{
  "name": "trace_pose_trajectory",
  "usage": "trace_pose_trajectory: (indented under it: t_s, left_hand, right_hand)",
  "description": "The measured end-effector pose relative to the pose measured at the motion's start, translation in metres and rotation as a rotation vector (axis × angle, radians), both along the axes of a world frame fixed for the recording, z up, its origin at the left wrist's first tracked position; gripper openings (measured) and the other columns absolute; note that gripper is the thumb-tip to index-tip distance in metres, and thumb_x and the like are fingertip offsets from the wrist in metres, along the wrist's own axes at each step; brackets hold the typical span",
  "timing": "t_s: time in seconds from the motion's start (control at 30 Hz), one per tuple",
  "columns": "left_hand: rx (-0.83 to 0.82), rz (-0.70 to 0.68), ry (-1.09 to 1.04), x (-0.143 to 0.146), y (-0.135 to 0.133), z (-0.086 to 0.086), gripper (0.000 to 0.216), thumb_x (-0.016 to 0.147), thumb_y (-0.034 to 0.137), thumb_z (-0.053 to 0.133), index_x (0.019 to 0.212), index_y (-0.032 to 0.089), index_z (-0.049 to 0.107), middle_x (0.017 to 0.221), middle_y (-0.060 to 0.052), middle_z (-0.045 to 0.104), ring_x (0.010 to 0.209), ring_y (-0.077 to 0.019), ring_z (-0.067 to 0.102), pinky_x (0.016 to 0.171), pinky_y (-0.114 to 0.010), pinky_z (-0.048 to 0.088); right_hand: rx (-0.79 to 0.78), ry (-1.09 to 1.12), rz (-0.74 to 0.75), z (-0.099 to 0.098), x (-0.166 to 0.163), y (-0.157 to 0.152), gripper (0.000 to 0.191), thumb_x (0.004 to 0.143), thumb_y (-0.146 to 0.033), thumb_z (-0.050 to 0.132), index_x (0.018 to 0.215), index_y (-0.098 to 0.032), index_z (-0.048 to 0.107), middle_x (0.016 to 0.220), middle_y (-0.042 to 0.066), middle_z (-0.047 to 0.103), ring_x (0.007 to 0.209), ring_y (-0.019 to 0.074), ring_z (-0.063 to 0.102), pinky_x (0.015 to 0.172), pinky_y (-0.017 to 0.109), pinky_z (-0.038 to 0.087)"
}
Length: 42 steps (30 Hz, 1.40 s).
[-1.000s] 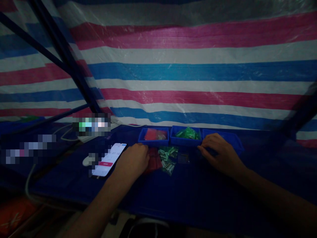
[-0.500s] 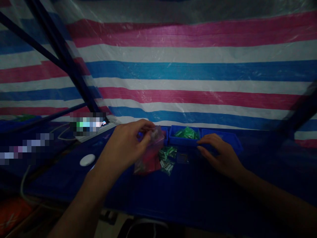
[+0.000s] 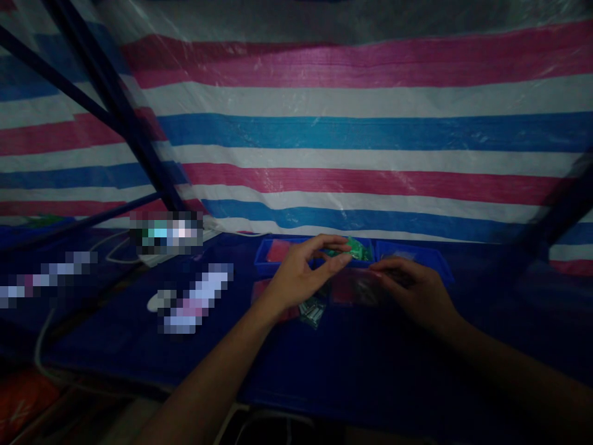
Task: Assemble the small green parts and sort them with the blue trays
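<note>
My left hand (image 3: 301,272) hovers above the dark blue table (image 3: 324,364), just before the middle blue tray (image 3: 365,262) that holds green packets (image 3: 357,248). Its thumb and forefinger are curved and apart, with nothing between them. My right hand (image 3: 414,290) rests in front of the right blue tray (image 3: 430,254), fingers pinched on the edge of a red see-through bag (image 3: 354,288) lying on the table. A clear bag of small silver-green parts (image 3: 312,310) lies under my left wrist, and another red bag (image 3: 262,290) beside it.
A left blue tray (image 3: 269,253) holds red packets. A phone (image 3: 197,306) and a small white round object (image 3: 155,301) lie to the left, with cables and a power strip (image 3: 152,254) behind. A striped tarpaulin (image 3: 352,136) closes the back; dark frame bars (image 3: 115,105) slant at left.
My left hand carried a red bag from the table's left over to the right, let it go at my right hand, and now hovers empty. My right hand has pinched the bag.
</note>
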State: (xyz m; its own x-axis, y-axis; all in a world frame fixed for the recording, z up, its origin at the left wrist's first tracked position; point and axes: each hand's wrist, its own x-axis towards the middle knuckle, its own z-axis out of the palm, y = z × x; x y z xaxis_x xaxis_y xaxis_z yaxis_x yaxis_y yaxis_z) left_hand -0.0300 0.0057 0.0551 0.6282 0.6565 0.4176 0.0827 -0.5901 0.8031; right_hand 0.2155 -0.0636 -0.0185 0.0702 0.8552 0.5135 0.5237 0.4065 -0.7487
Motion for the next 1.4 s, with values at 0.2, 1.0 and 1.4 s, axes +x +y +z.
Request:
trace_pose_trajectory:
  t_s: [0.2,1.0,1.4]
  left_hand:
    - [0.068,-0.017,0.186,-0.001,0.010,-0.030,0.034,0.091,0.033,0.076,0.123,0.022,0.071,0.123,-0.007,0.075,0.110,-0.0210,0.069,0.100,-0.037,0.053]
    - [0.053,0.000,0.245,-0.001,0.012,-0.035,0.022,0.092,0.036,0.071,0.105,0.019,0.077,0.099,-0.005,0.078,0.089,-0.0194,0.070,0.081,-0.031,0.052]
    - [0.123,0.112,0.229,-0.001,0.009,-0.031,0.022,0.094,0.038,0.069,0.101,0.018,0.076,0.094,-0.004,0.077,0.085,-0.0179,0.068,0.078,-0.029,0.049]
  right_hand:
    - [-0.004,-0.011,-0.007,0.003,-0.002,0.000,0.015,0.095,-0.035,0.069,0.105,-0.028,0.078,0.104,0.003,0.081,0.093,0.0233,0.077,0.084,0.038,0.063]
    - [-0.025,-0.039,0.059,-0.001,-0.006,0.002,0.020,0.090,-0.037,0.076,0.108,-0.027,0.075,0.105,0.005,0.080,0.097,0.0255,0.078,0.090,0.044,0.064]
    - [-0.098,0.095,0.120,-0.001,-0.008,0.003,0.032,0.089,-0.044,0.077,0.113,-0.024,0.071,0.107,0.009,0.080,0.094,0.0261,0.078,0.085,0.043,0.066]
